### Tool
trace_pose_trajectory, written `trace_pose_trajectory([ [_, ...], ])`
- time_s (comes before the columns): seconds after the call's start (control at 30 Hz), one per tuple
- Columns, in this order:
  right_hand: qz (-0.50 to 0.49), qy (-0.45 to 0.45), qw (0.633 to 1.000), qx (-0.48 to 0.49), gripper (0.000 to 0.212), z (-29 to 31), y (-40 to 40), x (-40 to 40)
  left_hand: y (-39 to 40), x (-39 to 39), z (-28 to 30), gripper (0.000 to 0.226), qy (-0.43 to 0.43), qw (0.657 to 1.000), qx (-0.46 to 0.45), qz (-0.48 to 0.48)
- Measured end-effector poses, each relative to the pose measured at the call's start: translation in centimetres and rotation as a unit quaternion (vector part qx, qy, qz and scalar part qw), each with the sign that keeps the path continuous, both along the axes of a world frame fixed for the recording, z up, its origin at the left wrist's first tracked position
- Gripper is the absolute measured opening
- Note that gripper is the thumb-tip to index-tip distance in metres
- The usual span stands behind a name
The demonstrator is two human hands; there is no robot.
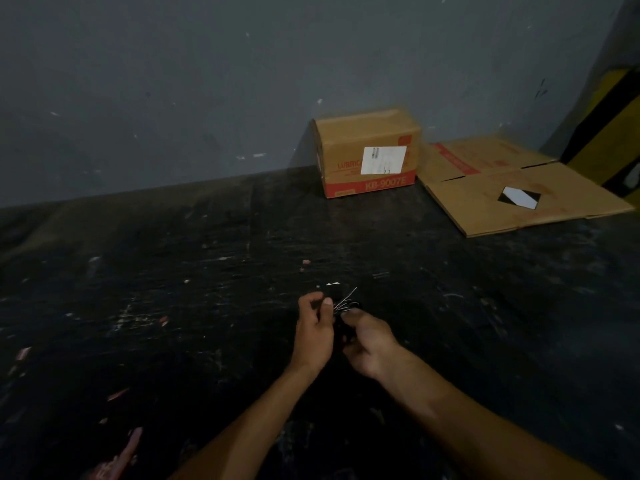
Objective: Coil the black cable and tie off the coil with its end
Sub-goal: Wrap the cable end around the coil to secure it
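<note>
Dim light, dark scuffed table (173, 306). Left hand (313, 332) raised over the table, fingers curled, thumb and forefinger pinching the cable (343, 306) at its near-left edge. Cable sits between the 2 hands as a small dark bundle; thin glinting strands stick up and to the right from it. Coil shape cannot be made out against the dark surface. Right hand (369, 344) just beside the left, fingers closed around the bundle's lower right part. Behind, against the wall: 1 box (369, 155), then flattened cardboard (519, 192) lying right of it.
</note>
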State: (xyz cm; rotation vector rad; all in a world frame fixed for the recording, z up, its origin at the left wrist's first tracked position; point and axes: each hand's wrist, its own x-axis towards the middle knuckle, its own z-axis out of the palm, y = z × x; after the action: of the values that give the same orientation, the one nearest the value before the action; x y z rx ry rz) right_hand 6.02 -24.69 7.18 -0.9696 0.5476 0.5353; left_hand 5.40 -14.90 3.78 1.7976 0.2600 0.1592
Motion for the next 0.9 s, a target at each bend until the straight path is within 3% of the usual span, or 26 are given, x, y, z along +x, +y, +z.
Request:
trace_pose_trajectory([
  [0.4, 0.156, -0.06, 0.975, -0.144, 0.014, -0.8, -1.9, 0.2, -0.1, 0.3, -1.1, 0.02, -0.003, 1.0, 0.028, 0.004],
  [0.6, 0.261, -0.123, 0.908, -0.303, 0.016, -0.7, -3.3, 0.4, 0.4, -0.4, -2.2, 0.02, -0.03, 0.996, 0.072, -0.04],
  [0.67, 0.253, -0.152, 0.899, -0.323, 0.011, -0.8, -3.4, 0.6, 0.0, -0.5, -2.2, 0.022, -0.041, 0.995, 0.085, -0.037],
  [0.8, 0.129, -0.176, 0.944, -0.247, 0.014, -0.6, -3.8, 1.1, -0.5, -0.1, -1.8, 0.017, -0.041, 0.994, 0.097, -0.04],
  [0.9, 0.096, -0.187, 0.957, -0.199, 0.011, -0.2, -4.0, 1.6, -0.7, 0.1, -1.1, 0.015, -0.054, 0.993, 0.095, -0.049],
])
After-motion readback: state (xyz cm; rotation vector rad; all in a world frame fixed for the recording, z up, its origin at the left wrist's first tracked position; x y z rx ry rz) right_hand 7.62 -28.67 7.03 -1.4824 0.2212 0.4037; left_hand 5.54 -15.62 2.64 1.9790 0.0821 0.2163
